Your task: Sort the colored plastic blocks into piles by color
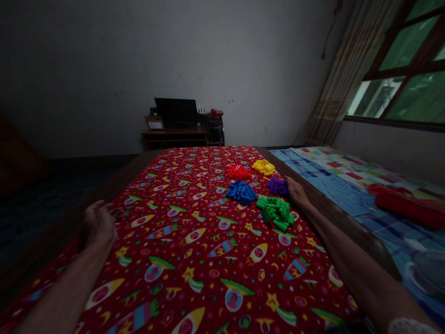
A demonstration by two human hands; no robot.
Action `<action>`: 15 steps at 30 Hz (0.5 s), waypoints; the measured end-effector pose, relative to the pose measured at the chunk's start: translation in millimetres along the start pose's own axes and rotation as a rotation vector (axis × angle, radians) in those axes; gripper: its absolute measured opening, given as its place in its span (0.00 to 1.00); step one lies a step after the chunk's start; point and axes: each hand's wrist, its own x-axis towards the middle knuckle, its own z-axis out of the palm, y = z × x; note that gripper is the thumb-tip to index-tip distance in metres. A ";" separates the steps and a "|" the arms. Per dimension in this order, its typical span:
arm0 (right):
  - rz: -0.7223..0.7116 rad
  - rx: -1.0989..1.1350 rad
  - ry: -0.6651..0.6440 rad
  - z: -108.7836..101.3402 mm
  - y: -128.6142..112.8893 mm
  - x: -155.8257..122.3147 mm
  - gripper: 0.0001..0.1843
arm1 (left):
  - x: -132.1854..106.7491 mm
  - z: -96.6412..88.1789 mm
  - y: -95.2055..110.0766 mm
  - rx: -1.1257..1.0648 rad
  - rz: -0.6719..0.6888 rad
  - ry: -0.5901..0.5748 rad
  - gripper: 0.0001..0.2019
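Note:
My left hand (102, 223) is over the left edge of a red patterned cloth (194, 278), fingers loosely bent and apart, nothing visible in them. My right hand (296, 191) rests at the right side of a small pile of purple plastic tube-like pieces (277, 186), touching it with stretched fingers whose tips are partly hidden. Close by lie piles of similar pieces: green ones (276, 212) nearest me, blue ones (241, 192) to the left, red ones (238, 171) behind the blue, and yellow ones (263, 167) farthest back.
The cloth covers a table whose dark wooden edge (368, 236) shows on the right. Beyond that is a bed with a checked cover (320, 176), a red bag (406, 204) and a fan (431, 271). A monitor (176, 111) stands on a desk (174, 133) by the far wall.

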 end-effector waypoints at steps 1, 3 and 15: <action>-0.003 -0.013 -0.012 3.3 -0.3 2.2 0.16 | 0.1 0.0 -0.6 -0.002 0.004 -0.006 0.16; -0.001 -0.016 -0.025 11.3 -1.4 9.0 0.17 | 0.4 -0.1 -1.7 0.007 0.006 -0.010 0.16; -0.051 0.191 -0.561 110.3 -66.3 6.1 0.25 | 2.6 -0.5 -3.2 0.038 -0.005 -0.029 0.20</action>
